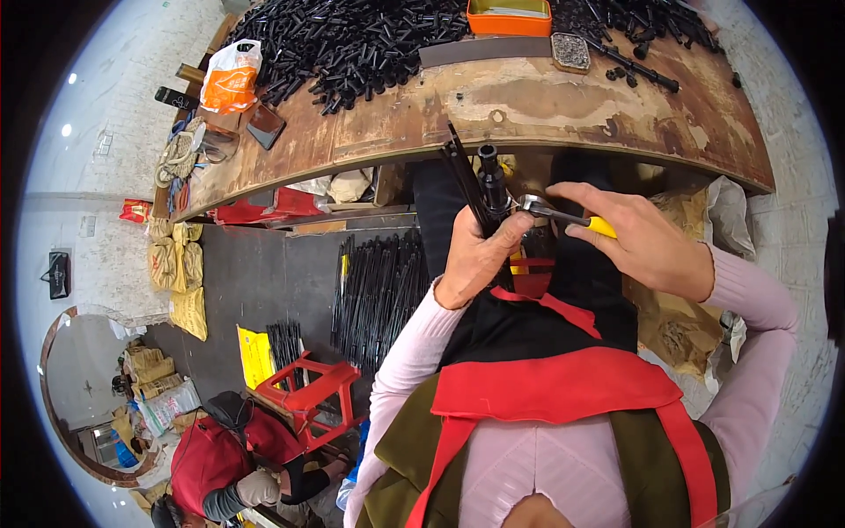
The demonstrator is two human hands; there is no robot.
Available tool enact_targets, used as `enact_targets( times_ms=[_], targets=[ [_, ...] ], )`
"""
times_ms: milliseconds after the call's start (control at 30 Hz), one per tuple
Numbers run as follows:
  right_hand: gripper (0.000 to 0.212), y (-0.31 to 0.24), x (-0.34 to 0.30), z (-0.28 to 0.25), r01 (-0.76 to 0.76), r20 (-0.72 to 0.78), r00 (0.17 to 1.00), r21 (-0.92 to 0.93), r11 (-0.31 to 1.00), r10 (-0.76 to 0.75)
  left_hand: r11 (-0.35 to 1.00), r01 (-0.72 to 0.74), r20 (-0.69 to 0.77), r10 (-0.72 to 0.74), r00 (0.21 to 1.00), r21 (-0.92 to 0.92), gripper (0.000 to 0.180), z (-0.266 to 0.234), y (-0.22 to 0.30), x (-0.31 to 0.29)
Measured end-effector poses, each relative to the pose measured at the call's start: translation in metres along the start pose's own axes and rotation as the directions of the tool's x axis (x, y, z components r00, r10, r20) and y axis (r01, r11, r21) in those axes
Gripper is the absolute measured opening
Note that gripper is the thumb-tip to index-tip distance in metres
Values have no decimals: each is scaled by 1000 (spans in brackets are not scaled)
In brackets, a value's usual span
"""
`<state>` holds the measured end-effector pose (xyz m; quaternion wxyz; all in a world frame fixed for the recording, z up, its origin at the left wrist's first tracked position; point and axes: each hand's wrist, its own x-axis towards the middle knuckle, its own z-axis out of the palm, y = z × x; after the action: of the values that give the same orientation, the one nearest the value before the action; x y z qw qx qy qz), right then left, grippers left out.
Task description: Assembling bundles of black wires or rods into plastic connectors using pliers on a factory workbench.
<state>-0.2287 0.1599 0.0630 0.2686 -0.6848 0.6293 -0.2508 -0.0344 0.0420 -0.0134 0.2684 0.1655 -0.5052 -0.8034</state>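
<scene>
Below the bench's near edge, my left hand is closed round a bundle of thin black rods. A black cylindrical fitting stands up beside the rods, at the same hand. My right hand grips a yellow-handled metal hand tool that looks like pliers. Its metal head lies close to the fitting, just right of my left thumb; whether its jaws touch anything is too small to tell. The lower ends of the rods are hidden behind my left hand and against my dark clothing.
Heaps of black tubular parts cover the back of the wooden bench. An orange box, a tray of small metal pieces, a phone and a plastic bag also lie there. Black rods, a red stool and another person are at left.
</scene>
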Motion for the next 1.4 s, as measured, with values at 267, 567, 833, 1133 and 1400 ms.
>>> enact_targets(
  times_ms=[267,567,833,1133,1400],
  targets=[
    [43,-29,9,-26,-573,570,770,420,704,287,999,-41,115,37,993,27,31,-7,-5,0],
    [46,9,10,0,187,-214,906,-573,798,-366,998,-59,-166,62,984,22,27,-6,-8,17],
    [31,2,3,-4,-273,293,932,178,945,214,997,28,6,-28,1000,-70,28,-9,-7,14],
    [35,-7,19,-34,-517,503,819,438,735,277,999,-35,-99,35,995,-2,29,-7,1,24],
    [55,19,2,4,205,-302,895,-374,905,-327,975,-15,5,14,1000,223,45,-4,21,22]
  ],
)
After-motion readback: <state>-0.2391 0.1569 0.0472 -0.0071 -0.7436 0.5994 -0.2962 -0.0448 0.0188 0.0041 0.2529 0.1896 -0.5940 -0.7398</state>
